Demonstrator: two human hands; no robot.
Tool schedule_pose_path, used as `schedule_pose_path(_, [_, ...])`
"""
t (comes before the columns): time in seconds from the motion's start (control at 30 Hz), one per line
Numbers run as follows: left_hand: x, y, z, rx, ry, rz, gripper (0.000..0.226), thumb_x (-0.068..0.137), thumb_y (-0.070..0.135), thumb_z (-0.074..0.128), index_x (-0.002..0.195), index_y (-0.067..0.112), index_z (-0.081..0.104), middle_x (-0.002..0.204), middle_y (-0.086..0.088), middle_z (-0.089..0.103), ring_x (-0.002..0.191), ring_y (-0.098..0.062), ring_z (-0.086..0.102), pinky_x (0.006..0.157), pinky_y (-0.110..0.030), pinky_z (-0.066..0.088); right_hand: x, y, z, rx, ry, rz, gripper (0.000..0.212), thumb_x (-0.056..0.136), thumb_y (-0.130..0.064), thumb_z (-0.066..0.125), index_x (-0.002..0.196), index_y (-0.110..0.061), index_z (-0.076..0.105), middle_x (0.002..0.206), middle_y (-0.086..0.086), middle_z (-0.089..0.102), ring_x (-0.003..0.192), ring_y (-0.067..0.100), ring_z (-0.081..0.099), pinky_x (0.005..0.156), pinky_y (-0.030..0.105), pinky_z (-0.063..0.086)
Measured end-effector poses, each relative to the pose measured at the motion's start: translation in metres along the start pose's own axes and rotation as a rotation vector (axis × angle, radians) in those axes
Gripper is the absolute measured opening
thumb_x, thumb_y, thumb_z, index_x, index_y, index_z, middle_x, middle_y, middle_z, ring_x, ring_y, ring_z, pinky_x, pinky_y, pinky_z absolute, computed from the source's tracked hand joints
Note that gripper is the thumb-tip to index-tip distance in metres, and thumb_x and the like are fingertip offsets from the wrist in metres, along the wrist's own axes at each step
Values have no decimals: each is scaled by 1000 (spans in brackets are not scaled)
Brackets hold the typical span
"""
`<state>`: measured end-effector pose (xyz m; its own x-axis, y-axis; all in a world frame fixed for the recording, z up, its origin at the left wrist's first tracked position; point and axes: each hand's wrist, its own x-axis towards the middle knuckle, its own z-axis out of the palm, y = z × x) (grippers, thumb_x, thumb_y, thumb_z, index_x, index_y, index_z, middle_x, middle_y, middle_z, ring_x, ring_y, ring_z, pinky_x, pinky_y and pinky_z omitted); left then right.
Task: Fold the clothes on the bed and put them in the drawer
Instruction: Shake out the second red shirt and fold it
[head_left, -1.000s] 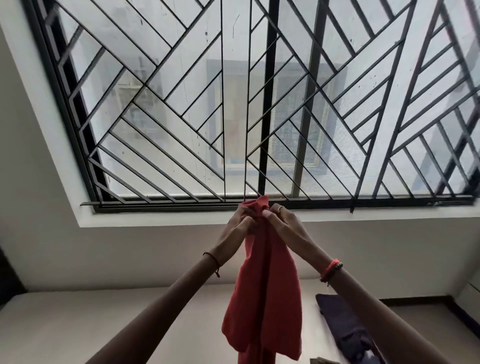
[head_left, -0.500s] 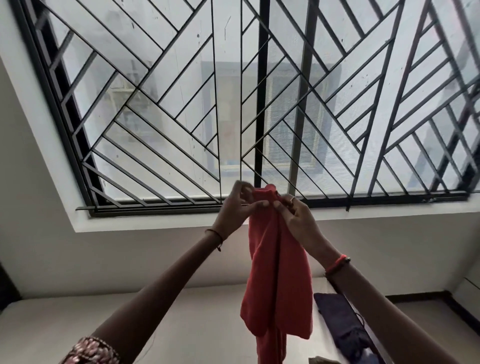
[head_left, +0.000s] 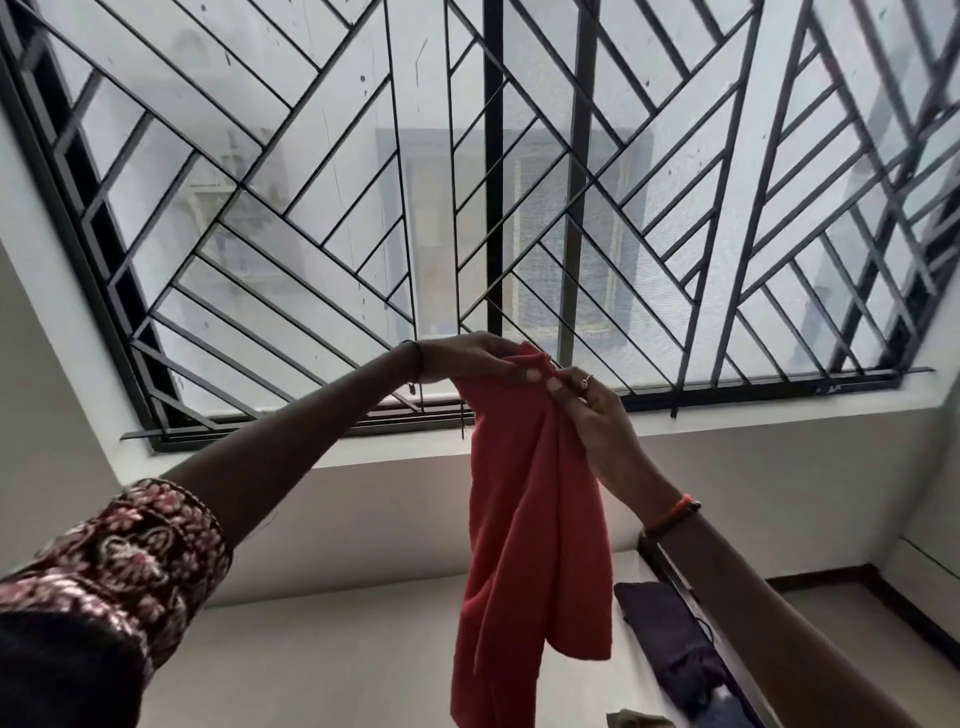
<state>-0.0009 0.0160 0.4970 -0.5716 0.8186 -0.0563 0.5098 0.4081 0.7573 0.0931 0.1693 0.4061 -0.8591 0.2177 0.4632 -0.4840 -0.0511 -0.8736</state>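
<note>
While both arms reach up and forward, the person holds a red garment (head_left: 535, 519) by its top edge, lifted clear of the bed (head_left: 311, 654). The left hand (head_left: 467, 358) comes in from the side with its fingers curled over the bunched upper edge of the cloth, so it grips the fabric from above. The right hand (head_left: 589, 415) meets it from the other side, thumb and fingertips pinching the same top edge; the two hands almost touch there. A ring (head_left: 586, 381) sits on one finger of the right hand. Below the hands the red garment hangs in long folds, its lower end running out of the bottom of the view. A thin dark thread (head_left: 417, 364) circles the left wrist, and a patterned maroon sleeve (head_left: 130, 561) covers the left upper arm. A red bangle (head_left: 672, 514) rings the right wrist. Beneath the right forearm a dark garment (head_left: 660, 634) lies crumpled on the bed, well below the hands. Behind and above the hands stands a window with a black metal grille (head_left: 493, 208) of slanted bars.
</note>
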Motion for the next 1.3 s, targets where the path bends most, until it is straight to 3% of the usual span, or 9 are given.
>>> schedule_pose_path(0.2, [9,-11,22,-6,46,46,40,91,20,59,130,12,54,114,-5,64,97,-12,62,76,-17,54,3,11,-6,-3,78,28,18,93,-6,55,81,-16,64,78,1,62,78,13,54,77,30,43])
schedule_pose_path(0.47, [9,-13,21,169,186,214,30,88,11,63,116,4,61,119,-17,63,104,-14,55,97,-38,47,1,19,-13,-34,56,66,8,89,-19,63,90,-13,69,86,4,67,83,11,58,78,26,47])
schedule_pose_path(0.6, [7,-8,5,295,286,249,32,86,18,66,114,4,63,112,-13,66,96,-8,55,85,-23,48,-10,32,-37,-233,-5,41,5,85,-9,67,87,-12,64,73,-8,65,66,2,55,62,15,48])
schedule_pose_path(0.67, [5,-3,-8,371,335,225,28,86,19,67,108,3,63,97,-6,67,86,-5,54,72,-15,44,-18,47,-54,-344,-33,76,12,80,-5,72,86,-9,63,75,2,63,66,6,54,60,18,48])
schedule_pose_path(0.77, [1,7,-25,469,374,222,27,83,34,66,90,9,59,82,4,64,81,-10,57,68,-23,43,-26,68,-78,-484,-64,96,18,76,-2,75,79,-13,61,71,2,58,64,8,51,60,24,47])
schedule_pose_path(0.87, [1,18,-37,578,402,194,39,84,42,63,101,7,61,103,-10,68,96,-20,61,74,-27,41,-29,88,-93,-685,-24,49,25,78,-4,74,78,-25,59,70,-3,63,62,10,59,61,23,48])
schedule_pose_path(1.0, [4,36,-48,807,498,170,37,89,42,58,123,26,58,121,1,63,112,-18,57,76,-23,33,-31,103,-96,-779,211,-126,21,86,0,64,102,-10,58,78,1,66,67,16,67,57,7,45])
schedule_pose_path(1.1, [5,52,-50,915,525,199,38,91,40,56,126,26,56,125,3,61,115,-19,55,76,-23,33,-31,107,-93,-855,235,-273,43,92,3,50,126,-24,50,85,3,64,58,16,58,54,25,46])
schedule_pose_path(1.3, [2,64,-59,941,462,206,28,91,34,58,111,15,60,112,-3,66,105,-21,59,72,-24,32,-35,119,-78,-852,142,-327,12,88,-14,52,96,-15,61,91,5,57,66,20,59,56,37,54])
